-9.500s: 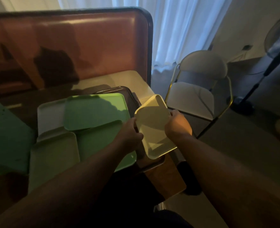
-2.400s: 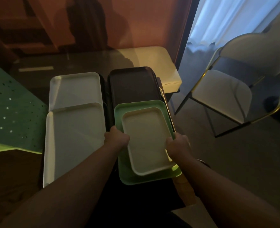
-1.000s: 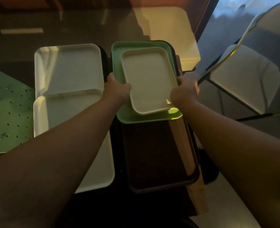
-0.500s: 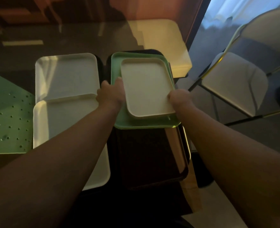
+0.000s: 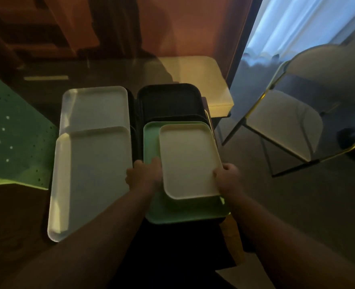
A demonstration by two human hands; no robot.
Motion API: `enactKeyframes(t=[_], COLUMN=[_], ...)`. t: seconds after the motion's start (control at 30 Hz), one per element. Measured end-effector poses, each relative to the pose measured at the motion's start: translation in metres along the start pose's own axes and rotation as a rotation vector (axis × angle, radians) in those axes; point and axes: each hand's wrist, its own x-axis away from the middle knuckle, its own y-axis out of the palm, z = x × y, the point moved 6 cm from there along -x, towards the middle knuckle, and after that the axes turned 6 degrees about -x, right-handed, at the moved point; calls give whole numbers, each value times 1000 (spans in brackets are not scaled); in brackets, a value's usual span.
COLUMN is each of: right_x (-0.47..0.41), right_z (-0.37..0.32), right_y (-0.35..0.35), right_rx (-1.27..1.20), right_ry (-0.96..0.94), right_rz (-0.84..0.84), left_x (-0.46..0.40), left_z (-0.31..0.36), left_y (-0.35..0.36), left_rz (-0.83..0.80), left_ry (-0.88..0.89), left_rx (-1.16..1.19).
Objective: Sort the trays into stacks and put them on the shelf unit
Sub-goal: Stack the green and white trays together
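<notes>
At the centre of the frame, the left hand (image 5: 144, 176) and right hand (image 5: 227, 177) gripped opposite edges of a green tray (image 5: 151, 142) – fingers curled closed on it – with a cream tray (image 5: 190, 161) nested inside. It lay over a dark tray (image 5: 169, 101), while two white trays (image 5: 95, 142) sat just beside it at centre left.

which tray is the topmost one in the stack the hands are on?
The small cream rectangular tray, nested on the larger green tray over the dark trays. Both hands touch its sides. The two white trays lie apart, left.

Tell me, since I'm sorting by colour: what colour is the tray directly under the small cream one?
Light green tray, seen in the head view.
</notes>
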Motion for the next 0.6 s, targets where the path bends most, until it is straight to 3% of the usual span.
enactKeyframes(t=[0.17,0.6], right_x=[8,18], right_z=[16,16], right_y=[4,3], right_rx=[78,160], right_ry=[-22,-55], right_rz=[4,40], left_x=[12,18], left_z=[-13,-15], left_y=[7,17], left_rz=[-18,-172], left_ry=[39,-10], left_rx=[-68,20])
